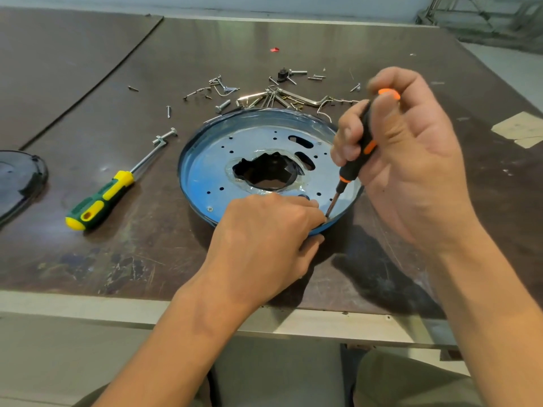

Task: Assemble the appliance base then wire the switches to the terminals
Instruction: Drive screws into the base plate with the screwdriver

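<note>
Right at the fingertips of the right hand sits a black-and-orange screwdriver. The fingers are wrapped round its handle and clamped on it, with the orange cap tucked under the upper fingers. The shaft slants down and toward the person, and its tip meets the inside of the round base close to the near rim.

The left hand has its fingers curled together just beside that tip. They lie over the base's near rim with the thumb under it, so the hand grips the rim. Whether the fingertips also pinch a screw there cannot be told.

The base lies flat under both sets of fingers. It has a blue rim, a silvery perforated floor and a ragged central opening just beyond the left knuckles. One screw head sits in the floor left of the left-hand fingers.

Beyond the fingers, past the base's far rim, loose screws and bent metal pieces lie scattered. Well to the left of the left hand rests a green-and-yellow screwdriver, and farther left still a dark rounded cover sits at the edge of view. Everything rests on the worn brown table.
</note>
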The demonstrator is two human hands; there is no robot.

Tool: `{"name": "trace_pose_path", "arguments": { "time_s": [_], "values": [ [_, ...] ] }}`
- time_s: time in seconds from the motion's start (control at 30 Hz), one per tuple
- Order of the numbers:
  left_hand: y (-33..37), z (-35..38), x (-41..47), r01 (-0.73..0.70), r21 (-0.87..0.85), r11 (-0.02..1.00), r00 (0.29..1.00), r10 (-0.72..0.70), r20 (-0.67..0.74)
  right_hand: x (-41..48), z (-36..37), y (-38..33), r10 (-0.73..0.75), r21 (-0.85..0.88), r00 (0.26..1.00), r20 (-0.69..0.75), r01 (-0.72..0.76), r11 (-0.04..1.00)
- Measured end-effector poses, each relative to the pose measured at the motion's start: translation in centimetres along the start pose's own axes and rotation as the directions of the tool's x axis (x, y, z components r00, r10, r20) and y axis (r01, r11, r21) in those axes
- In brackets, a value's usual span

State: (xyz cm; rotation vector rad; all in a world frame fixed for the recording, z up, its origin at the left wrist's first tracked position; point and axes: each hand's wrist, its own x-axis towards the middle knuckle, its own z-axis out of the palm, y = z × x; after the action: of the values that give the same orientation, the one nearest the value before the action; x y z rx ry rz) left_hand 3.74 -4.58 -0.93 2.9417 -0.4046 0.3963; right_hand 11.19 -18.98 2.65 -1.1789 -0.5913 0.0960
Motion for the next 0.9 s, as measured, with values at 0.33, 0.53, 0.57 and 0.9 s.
{"name": "trace_pose_path", "arguments": {
  "time_s": [0.33,0.53,0.57,0.9],
  "values": [
    [-0.1,0.1,0.0,0.012,0.007,1.0,1.0,-0.012,0.015,-0.3,0.1,-0.2,-0.042,0.003,0.999,0.001,0.042,0.999],
    [-0.1,0.1,0.0,0.001,-0.004,1.0,1.0,-0.001,0.012,-0.2,0.1,-0.4,0.003,0.081,1.0,0.02,-0.004,0.997],
    [-0.1,0.1,0.0,-0.002,-0.007,1.0,1.0,0.002,0.012,-0.2,0.0,-0.4,0.012,0.091,1.0,0.012,-0.013,0.996],
    [-0.1,0.1,0.0,-0.014,0.0,1.0,1.0,0.014,-0.012,-0.1,0.7,-0.1,-0.064,-0.038,0.998,0.017,0.064,0.997]
  ]
}}
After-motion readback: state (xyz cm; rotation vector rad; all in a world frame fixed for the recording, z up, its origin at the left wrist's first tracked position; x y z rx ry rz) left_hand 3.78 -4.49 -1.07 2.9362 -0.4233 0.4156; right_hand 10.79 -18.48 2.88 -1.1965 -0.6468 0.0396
